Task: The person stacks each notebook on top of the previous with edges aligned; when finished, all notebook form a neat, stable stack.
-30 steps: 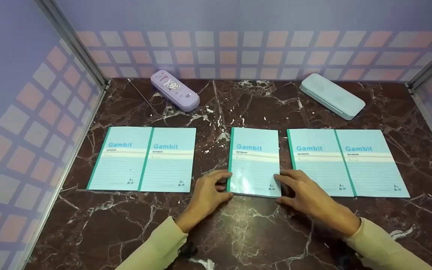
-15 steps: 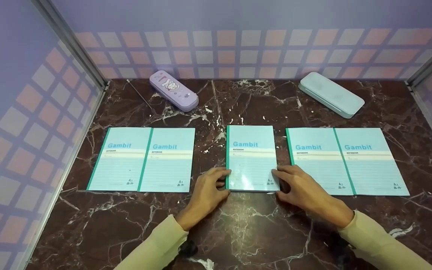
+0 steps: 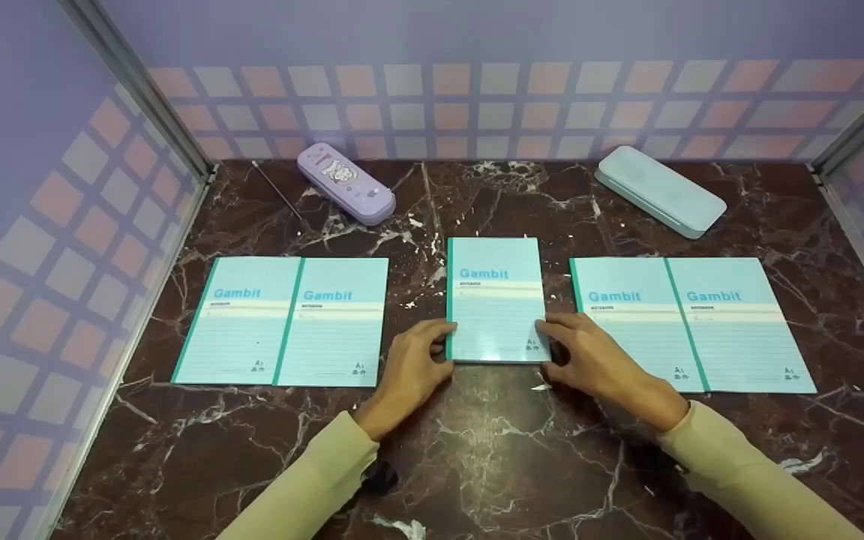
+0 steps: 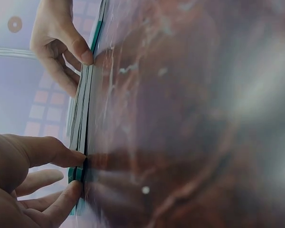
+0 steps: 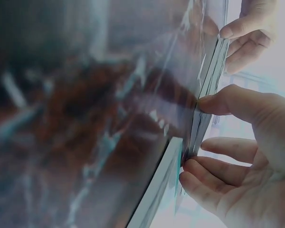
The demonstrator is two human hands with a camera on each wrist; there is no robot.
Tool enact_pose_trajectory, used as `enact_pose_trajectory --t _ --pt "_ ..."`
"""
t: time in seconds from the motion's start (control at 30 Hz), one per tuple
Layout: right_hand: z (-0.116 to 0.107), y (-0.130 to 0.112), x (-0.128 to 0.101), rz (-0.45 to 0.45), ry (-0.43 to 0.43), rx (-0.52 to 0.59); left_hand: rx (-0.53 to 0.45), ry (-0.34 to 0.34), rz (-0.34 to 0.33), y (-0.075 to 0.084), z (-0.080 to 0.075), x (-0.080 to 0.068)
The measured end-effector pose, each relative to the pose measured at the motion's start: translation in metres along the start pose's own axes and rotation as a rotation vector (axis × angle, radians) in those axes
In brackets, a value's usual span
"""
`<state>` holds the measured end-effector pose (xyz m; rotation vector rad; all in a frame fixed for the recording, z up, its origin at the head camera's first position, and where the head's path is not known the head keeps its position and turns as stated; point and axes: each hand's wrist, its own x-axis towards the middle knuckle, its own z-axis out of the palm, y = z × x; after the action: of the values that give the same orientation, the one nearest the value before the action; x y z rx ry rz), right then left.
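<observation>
A small stack of pale blue Gambit notebooks [image 3: 496,304] with green spines lies in the middle of the table. My left hand [image 3: 409,364] holds its spine side near the lower corner, thumb and fingers at the edge. On the opposite edge, my right hand [image 3: 601,360] grips in the same way. Layered edges of the stack [image 4: 83,114] show in the left wrist view, with more than one green spine by my left fingertips. In the right wrist view the thumb of my right hand [image 5: 256,137] touches the stack's lower corner [image 5: 199,118].
Two notebooks [image 3: 278,345] lie side by side at left, and another pair [image 3: 732,345] at right, partly behind my right hand. Farther back are a purple pencil case [image 3: 346,184], a pale green case [image 3: 661,191] and a thin dark stick [image 3: 276,189]. Panels [image 3: 432,37] enclose the table.
Both hands have moved the middle notebook stack away from me and slightly to the left. The side notebooks and the cases stay where they were.
</observation>
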<state>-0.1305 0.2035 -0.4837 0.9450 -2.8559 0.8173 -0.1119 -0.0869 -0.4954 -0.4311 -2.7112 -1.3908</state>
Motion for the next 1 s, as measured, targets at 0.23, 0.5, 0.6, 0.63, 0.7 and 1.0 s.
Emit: enact_pose_trajectory --t 0.23,0.5,0.6,0.63,0.7,1.0 --pt "0.002 0.007 0.01 -0.007 0.008 0.011 -0.004 0.028 -0.021 -0.005 -0.002 0.009" --pt "0.002 0.015 0.017 -0.01 0.008 0.027 -0.053 0.02 -0.071 -0.01 -0.003 0.017" --pt "0.002 0.018 0.018 0.0 0.0 0.044 -0.075 0.015 -0.08 -0.011 -0.005 0.018" --pt "0.002 0.019 0.018 0.006 -0.008 0.049 -0.079 0.011 -0.082 -0.01 -0.005 0.019" --pt "0.001 0.019 0.017 0.025 -0.031 0.063 -0.084 -0.004 -0.097 -0.009 -0.006 0.019" --pt "-0.021 0.032 -0.003 0.091 -0.022 0.131 -0.029 -0.01 -0.087 0.011 -0.008 0.018"
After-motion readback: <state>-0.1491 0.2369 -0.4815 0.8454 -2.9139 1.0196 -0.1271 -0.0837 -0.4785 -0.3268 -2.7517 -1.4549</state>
